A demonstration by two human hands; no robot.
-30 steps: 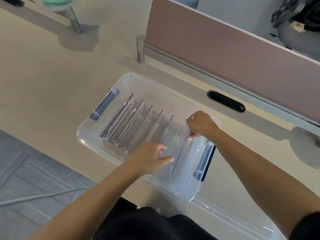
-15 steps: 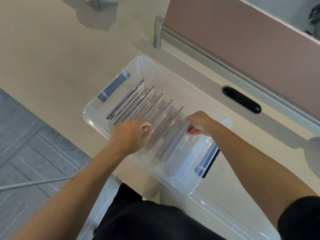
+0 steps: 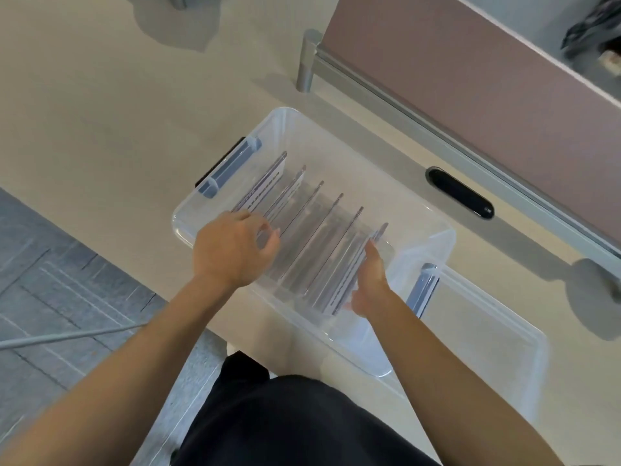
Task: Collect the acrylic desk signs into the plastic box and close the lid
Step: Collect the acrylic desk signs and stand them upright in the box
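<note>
A clear plastic box [image 3: 285, 119] with grey-blue latches stands on the beige desk. Several acrylic desk signs [image 3: 322, 230] stand on edge inside it, leaning in a row. My left hand [image 3: 232, 247] rests over the near ends of the leftmost signs, fingers curled loosely on them. My right hand [image 3: 369, 280] lies flat against the rightmost sign, fingers straight, pressing its face. The clear lid [image 3: 487, 331] lies on the desk to the right of the box, partly under it.
A brown partition panel [image 3: 470, 79] on a metal rail runs along the back right. A black cable grommet [image 3: 458, 192] sits in the desk behind the box. Grey carpet floor [image 3: 50, 280] lies to the left, past the desk edge.
My left hand slid left along the near ends of the signs. My right hand let go of the rightmost sign's top, dropped toward me and opened flat against it.
</note>
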